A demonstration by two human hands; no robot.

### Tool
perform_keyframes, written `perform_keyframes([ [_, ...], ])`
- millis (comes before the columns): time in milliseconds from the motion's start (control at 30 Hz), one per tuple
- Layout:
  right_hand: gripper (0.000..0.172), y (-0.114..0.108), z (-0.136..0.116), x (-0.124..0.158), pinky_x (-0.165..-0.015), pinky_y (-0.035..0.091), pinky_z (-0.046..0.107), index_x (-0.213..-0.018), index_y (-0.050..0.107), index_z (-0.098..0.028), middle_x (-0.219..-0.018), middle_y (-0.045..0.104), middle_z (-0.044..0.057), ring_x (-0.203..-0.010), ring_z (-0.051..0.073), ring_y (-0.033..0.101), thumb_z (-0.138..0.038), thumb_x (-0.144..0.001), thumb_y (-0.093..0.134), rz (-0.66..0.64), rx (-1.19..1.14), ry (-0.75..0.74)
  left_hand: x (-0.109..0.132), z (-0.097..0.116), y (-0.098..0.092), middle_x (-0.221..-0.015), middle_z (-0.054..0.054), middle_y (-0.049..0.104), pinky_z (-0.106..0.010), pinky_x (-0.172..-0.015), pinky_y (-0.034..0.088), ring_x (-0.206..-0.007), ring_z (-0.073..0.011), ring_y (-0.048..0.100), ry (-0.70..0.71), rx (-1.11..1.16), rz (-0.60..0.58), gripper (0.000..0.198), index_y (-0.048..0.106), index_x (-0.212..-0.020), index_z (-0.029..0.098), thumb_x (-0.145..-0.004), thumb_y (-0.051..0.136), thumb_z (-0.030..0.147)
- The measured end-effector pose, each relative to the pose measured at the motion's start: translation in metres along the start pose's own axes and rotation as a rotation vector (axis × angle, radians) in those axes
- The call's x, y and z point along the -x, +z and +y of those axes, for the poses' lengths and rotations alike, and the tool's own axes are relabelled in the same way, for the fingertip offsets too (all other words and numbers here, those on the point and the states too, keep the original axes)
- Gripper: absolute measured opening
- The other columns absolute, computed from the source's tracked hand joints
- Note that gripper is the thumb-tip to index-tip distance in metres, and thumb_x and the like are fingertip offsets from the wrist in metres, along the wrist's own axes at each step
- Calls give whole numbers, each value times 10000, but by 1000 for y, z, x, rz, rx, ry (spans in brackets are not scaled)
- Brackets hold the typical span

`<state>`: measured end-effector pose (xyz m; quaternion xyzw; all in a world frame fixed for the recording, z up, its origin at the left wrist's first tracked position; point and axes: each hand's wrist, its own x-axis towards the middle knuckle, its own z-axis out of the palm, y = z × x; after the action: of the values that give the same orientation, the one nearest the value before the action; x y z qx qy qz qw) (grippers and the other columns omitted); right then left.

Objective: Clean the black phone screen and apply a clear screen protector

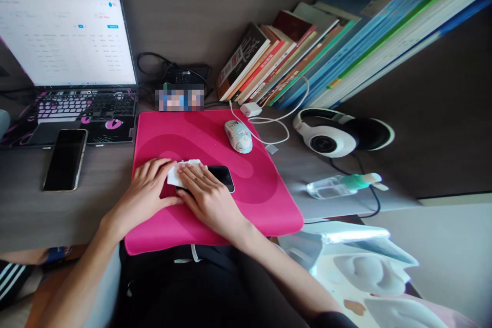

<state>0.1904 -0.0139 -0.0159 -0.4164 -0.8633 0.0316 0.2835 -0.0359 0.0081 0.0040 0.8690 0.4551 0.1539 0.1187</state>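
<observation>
A black-screened phone (222, 176) lies on the pink desk mat (265, 205) in front of me. My right hand (207, 192) presses a white tissue (176, 175) down on its screen, fingers laid along the tissue. At the phone's left end, my left hand (148, 187) holds it between thumb and fingers, the fingertips close to the tissue's edge. Tissue and hands cover the left half of the phone, so the exact contact of the left fingertips is hidden.
Beyond the hands sits a patterned mouse (238, 136). Left are an open laptop (84, 107) and a second phone (66, 160). Headphones (330, 136), a spray bottle (338, 185) and a white charger (251, 109) with cable are right. Leaning books (292, 56) line the back.
</observation>
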Motion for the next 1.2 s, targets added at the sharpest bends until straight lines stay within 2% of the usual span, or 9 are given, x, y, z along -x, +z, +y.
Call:
perform_keyframes([
  [200,514,-16,21,26,-1243,496,569,-1596,541,-175,-1554,630,137,-1494,330,553,-319,-1103,560,33,91,103,0,5,3,-1635,-171,480,-588,-1221,394,-1511,-371,451,-15,-78,0,764,383,-1638,261,-1013,639,616],
  [367,491,-29,36,51,-1201,546,563,-1557,572,-121,-1521,656,168,-1441,343,610,-278,-1091,580,68,175,136,-2,7,1,-1619,-170,488,-610,-1220,402,-1506,-386,454,-6,-94,-9,665,475,-1599,276,-1035,605,602],
  [667,408,-57,36,64,-1068,643,426,-1384,716,-132,-1409,743,148,-1276,288,743,-42,-1029,538,12,211,-16,-4,7,1,-1622,-162,489,-607,-1218,409,-1503,-382,456,-16,-113,-16,643,502,-1580,275,-1033,617,592],
  [767,313,-77,44,65,-871,668,320,-1254,779,-178,-1154,855,80,-999,225,838,-106,-1043,560,-16,166,19,-4,6,0,-1628,-166,485,-620,-1220,409,-1512,-387,453,-12,-105,-17,648,504,-1582,272,-1033,614,598],
  [900,255,-90,62,66,-615,566,288,-1161,801,-197,-839,843,30,-688,188,795,-227,-1063,568,72,312,221,0,2,-4,-1648,-144,482,-605,-1227,427,-1518,-373,462,8,-92,-41,662,492,-1593,288,-1029,618,611],
  [967,288,-89,69,64,-673,591,319,-1180,794,-194,-940,855,66,-799,227,817,-210,-1058,533,156,389,305,4,1,-7,-1659,-126,480,-579,-1239,435,-1529,-361,464,22,-74,-45,680,471,-1612,300,-1025,632,604],
  [1033,372,-85,71,60,-863,640,431,-1291,758,-183,-1201,832,132,-1078,312,805,-161,-1028,495,180,400,329,6,0,-11,-1671,-122,474,-559,-1247,442,-1538,-355,467,37,-55,-48,732,419,-1651,308,-1019,643,602],
  [1100,509,-80,67,53,-1075,586,580,-1460,664,-175,-1468,707,167,-1359,368,677,-123,-985,488,137,328,280,7,2,-15,-1684,-113,469,-540,-1245,458,-1538,-346,477,47,-35,-46,771,339,-1695,324,-1031,634,585],
  [1200,635,-69,53,39,-1224,487,610,-1607,520,-207,-1586,616,124,-1503,327,554,-104,-982,495,77,149,194,3,4,-16,-1683,-89,488,-505,-1245,473,-1520,-313,511,67,-33,-40,716,310,-1710,326,-1073,605,464],
])
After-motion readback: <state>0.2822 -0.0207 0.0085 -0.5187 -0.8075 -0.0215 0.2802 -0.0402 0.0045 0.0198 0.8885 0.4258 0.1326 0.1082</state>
